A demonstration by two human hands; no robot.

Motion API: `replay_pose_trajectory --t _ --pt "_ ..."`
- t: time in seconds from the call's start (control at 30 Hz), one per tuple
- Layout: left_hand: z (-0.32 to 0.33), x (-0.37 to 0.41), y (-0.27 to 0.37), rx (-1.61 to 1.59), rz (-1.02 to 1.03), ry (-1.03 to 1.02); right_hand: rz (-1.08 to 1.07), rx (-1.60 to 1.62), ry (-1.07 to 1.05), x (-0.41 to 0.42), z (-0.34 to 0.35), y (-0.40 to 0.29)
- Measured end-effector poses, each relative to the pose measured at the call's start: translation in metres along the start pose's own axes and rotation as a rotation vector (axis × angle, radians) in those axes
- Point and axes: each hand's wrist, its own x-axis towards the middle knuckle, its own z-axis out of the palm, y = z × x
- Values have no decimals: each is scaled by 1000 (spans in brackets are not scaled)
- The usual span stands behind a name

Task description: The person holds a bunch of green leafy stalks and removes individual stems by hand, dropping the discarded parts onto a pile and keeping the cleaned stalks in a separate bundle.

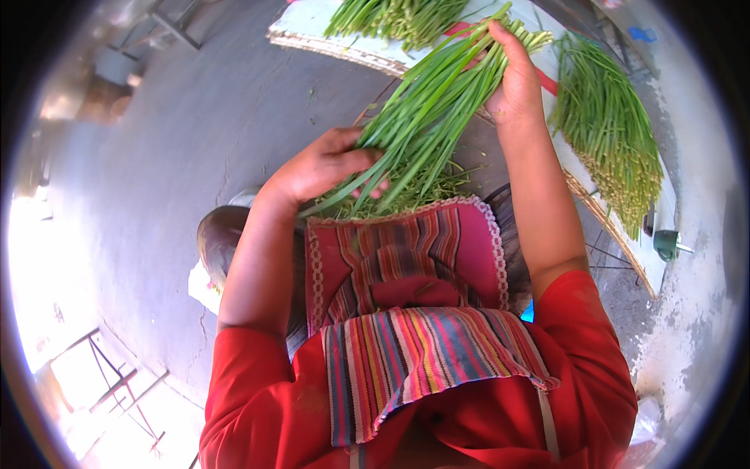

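Note:
My right hand point(518, 76) grips a bunch of long green leafy stalks point(436, 108), which look like garlic chives, close to their pale cut ends. The bunch slants down to the left, above my lap. Its leaf tips run between the thumb and fingers of my left hand point(331, 164), which is slightly blurred and partly hidden by the leaves. Beneath them, loose green trimmings point(425, 184) lie beyond the lace-edged hem of my striped apron point(404, 234).
A white-topped table point(304, 23) with a worn edge curves around the front and right. It bears one pile of stalks point(398, 20) at the top, another pile point(615, 129) at right, a red strip point(546, 81) and a small green object point(665, 245). Metal stands point(120, 384) are at lower left.

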Motion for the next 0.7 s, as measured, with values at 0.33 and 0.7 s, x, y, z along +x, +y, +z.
replay_pose_trajectory --t 0.33,0.7 --pt "-36 -16 -36 1128 378 839 -347 114 181 -14 -5 -46" --pt "120 -30 -38 -539 382 -212 -1115 -634 -199 -119 60 16"
